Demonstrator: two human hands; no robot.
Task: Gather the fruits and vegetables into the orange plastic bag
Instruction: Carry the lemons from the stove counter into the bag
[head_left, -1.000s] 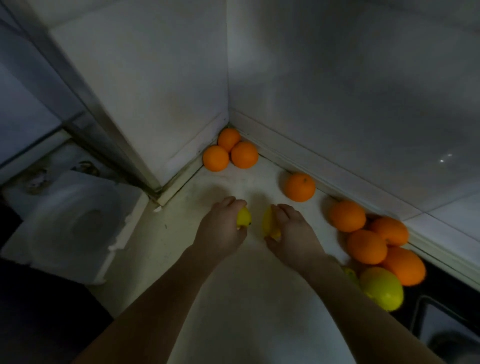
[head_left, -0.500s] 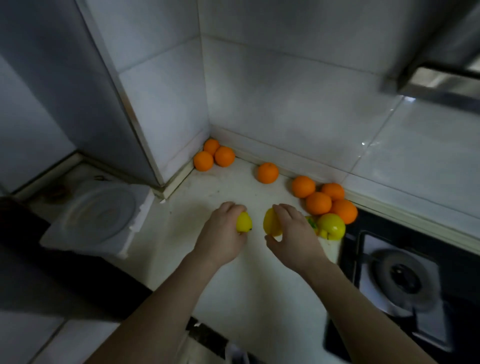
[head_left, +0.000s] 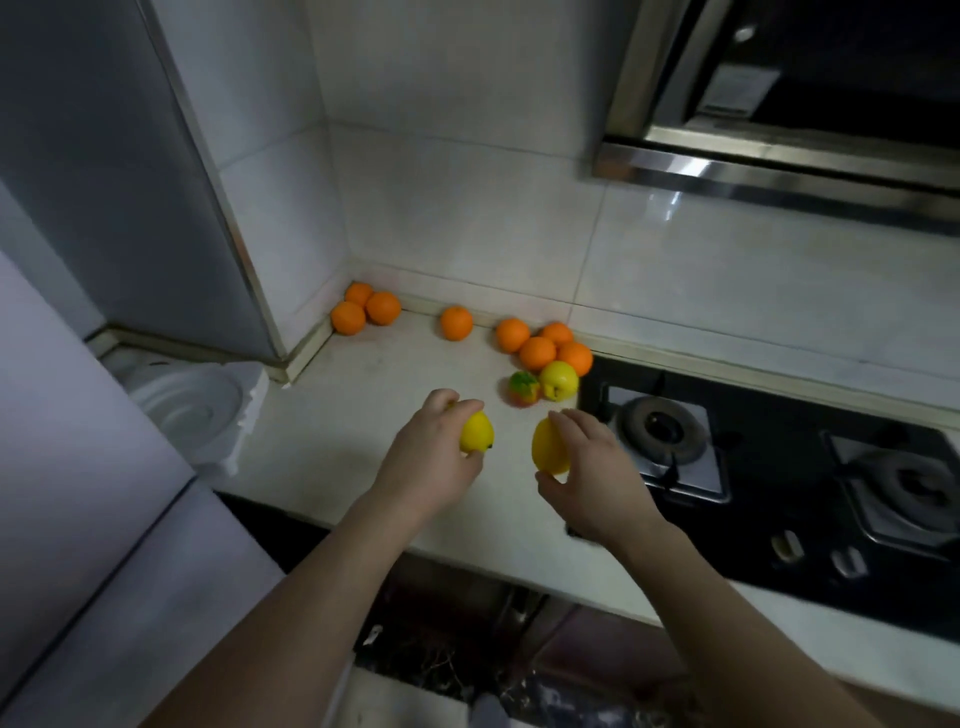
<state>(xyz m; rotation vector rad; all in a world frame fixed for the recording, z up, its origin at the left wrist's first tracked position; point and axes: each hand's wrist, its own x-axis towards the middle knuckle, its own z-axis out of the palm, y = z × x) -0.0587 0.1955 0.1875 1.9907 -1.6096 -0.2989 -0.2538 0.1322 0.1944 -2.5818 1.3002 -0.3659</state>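
Note:
My left hand (head_left: 434, 460) grips a small yellow lemon (head_left: 476, 432) above the white counter (head_left: 353, 415). My right hand (head_left: 592, 475) grips a larger yellow fruit (head_left: 548, 453) just to its right. Three oranges (head_left: 363, 310) sit in the back corner, a single orange (head_left: 456, 322) stands alone, and several more oranges (head_left: 543, 345) cluster by the hob. A yellow apple-like fruit (head_left: 559, 380) and a red-green fruit (head_left: 523, 388) lie in front of that cluster. No orange bag is in view.
A black gas hob (head_left: 779, 467) with two burners fills the right side. A range hood (head_left: 779, 130) hangs above it. A white foam piece (head_left: 197, 410) lies left of the counter, beside a grey fridge (head_left: 104, 182). The counter's front edge runs under my forearms.
Both hands have lifted and drawn back from the corner with their yellow fruits. The view has pulled away, so the hob and hood have come into sight.

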